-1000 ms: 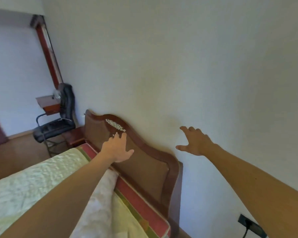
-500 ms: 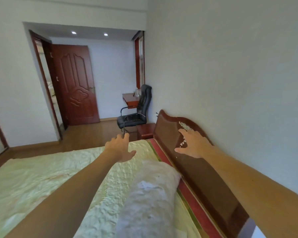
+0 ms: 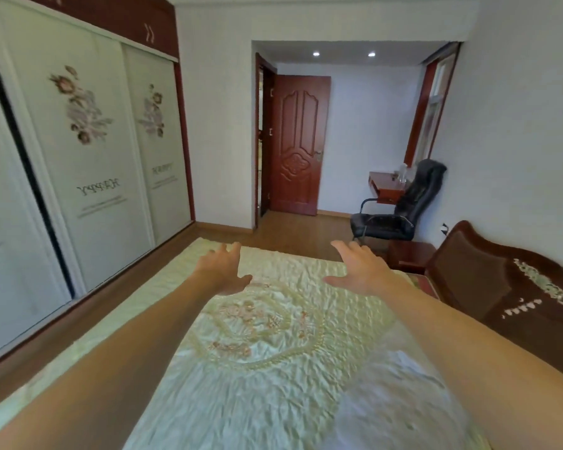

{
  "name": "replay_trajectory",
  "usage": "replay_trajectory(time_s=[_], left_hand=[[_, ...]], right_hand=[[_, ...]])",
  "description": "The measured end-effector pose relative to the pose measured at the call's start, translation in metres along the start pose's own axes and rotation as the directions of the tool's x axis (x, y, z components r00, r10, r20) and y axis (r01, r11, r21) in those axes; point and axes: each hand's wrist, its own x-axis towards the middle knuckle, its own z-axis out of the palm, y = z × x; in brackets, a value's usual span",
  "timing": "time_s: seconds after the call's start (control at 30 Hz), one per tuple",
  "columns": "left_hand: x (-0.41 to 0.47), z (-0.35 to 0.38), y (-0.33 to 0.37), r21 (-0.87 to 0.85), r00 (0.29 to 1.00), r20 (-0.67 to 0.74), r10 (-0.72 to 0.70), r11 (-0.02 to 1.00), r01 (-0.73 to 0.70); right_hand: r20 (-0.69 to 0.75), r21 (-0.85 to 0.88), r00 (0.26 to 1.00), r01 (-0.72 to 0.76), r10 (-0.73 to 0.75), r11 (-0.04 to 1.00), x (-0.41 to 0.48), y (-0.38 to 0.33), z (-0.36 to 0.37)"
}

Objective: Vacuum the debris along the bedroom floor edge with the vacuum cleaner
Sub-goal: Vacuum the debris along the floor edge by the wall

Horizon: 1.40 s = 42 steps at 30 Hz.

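Above, both bare arms reach out over a crinkled, pale-green quilted bedspread with an embroidered oval medallion. Left hand and right hand: fingers spread, holding nothing. Carved dark-wood headboard at right; glossy sliding wardrobe at left. Vacuum cleaner: not visible.

Bed fills the foreground; a bare floor strip runs beside the wardrobe.

Both forearms are bare, no sleeves showing; the left hand and right hand wear no gloves or rings.
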Motion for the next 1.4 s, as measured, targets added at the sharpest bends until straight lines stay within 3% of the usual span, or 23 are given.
replay_trajectory(time_s=[0.2, 0.37, 0.67, 0.83, 1.13, 1.4], left_hand=[[-0.035, 0.016, -0.111, 0.021, 0.976, 0.034, -0.217, 0.976, 0.216], [-0.076, 0.036, -0.189, 0.067, 0.909, 0.079, -0.409, 0.912, 0.405], [-0.163, 0.111, -0.251, 0.125, 0.720, 0.156, -0.676, 0.737, 0.664], [-0.235, 0.176, -0.252, 0.103, 0.549, 0.268, -0.792, 0.590, 0.800], [-0.349, 0.302, -0.240, 0.107, 0.344, 0.448, -0.826, 0.431, 0.896], [-0.412, 0.449, -0.198, 0.040, 0.258, 0.621, -0.740, 0.359, 0.933]], right_hand=[[0.004, 0.044, 0.974, 0.227, -0.228, 0.973, 0.061, -0.109, 0.021], [0.037, 0.140, 0.904, 0.416, -0.425, 0.898, 0.105, -0.199, 0.057], [0.147, 0.213, 0.713, 0.654, -0.686, 0.726, 0.129, -0.324, 0.155], [0.256, 0.256, 0.571, 0.738, -0.780, 0.625, 0.097, -0.378, 0.229], [0.457, 0.308, 0.351, 0.800, -0.817, 0.515, 0.014, -0.425, 0.382], [0.631, 0.315, 0.265, 0.771, -0.729, 0.553, -0.048, -0.400, 0.533]])
